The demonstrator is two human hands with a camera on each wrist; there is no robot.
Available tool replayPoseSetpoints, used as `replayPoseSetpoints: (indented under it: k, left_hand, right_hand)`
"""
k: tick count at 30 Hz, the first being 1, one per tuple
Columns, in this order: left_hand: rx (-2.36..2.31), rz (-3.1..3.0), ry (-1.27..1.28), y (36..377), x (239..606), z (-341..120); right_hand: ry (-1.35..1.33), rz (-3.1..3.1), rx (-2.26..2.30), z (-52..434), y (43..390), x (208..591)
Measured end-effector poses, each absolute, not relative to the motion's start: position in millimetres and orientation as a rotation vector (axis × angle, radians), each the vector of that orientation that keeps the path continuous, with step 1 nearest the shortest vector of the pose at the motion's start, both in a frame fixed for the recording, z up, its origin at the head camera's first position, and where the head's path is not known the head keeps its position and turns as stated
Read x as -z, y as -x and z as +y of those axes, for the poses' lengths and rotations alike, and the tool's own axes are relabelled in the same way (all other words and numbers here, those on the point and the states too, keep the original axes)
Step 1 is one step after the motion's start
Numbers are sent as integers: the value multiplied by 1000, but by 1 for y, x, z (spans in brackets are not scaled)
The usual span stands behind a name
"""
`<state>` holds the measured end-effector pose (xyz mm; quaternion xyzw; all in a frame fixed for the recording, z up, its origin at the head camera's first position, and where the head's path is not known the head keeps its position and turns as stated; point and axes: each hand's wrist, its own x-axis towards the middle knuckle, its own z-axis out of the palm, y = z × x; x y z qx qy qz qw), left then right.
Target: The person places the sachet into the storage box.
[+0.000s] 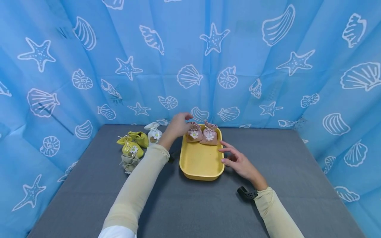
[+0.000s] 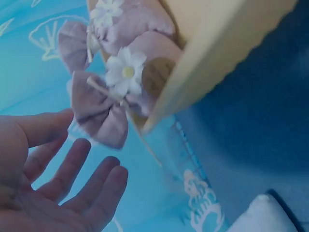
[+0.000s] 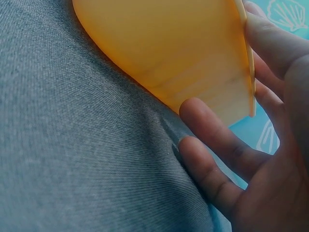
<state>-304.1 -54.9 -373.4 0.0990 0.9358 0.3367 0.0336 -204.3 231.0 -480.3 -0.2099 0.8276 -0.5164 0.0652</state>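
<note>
Two pink drawstring pouches with white flowers, one on the left (image 1: pixel 194 135) and one on the right (image 1: pixel 209 137), sit side by side at the far end of a yellow plastic tray (image 1: pixel 202 162). Beside the left pouch's gathered top is my left hand (image 1: pixel 178 125); in the left wrist view its fingers are loosely bent, with nothing between them and the thumb close to the cloth. At the tray's right side, my right hand (image 1: pixel 239 163) has its fingers spread. The right wrist view shows its thumb at the rim (image 3: pixel 250 63) and two fingertips near the outer wall.
Left of the tray, a white pouch (image 1: pixel 154 135), two yellow pouches (image 1: pixel 132 148) (image 1: pixel 140 139) and a grey-green pouch (image 1: pixel 130 162) stand grouped on the grey tabletop (image 1: pixel 190 208), partly behind my left forearm. A blue shell-patterned curtain (image 1: pixel 184 39) hangs behind the table.
</note>
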Motion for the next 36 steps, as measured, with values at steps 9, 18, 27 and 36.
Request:
replayPoseSetpoints:
  k: [9, 18, 27, 36]
  left_hand:
    - [-1134, 2996, -220, 288, 374, -89]
    - [-1296, 3039, -54, 280, 390, -117]
    - [-1374, 3035, 89, 279, 408, -130]
    - [-1418, 2959, 220, 279, 420, -138]
  right_hand:
    - [647, 2495, 1562, 233, 205, 481]
    - [620, 2499, 1547, 232, 206, 483]
    - [642, 2492, 1572, 231, 205, 483]
    - [656, 2488, 1571, 231, 205, 483]
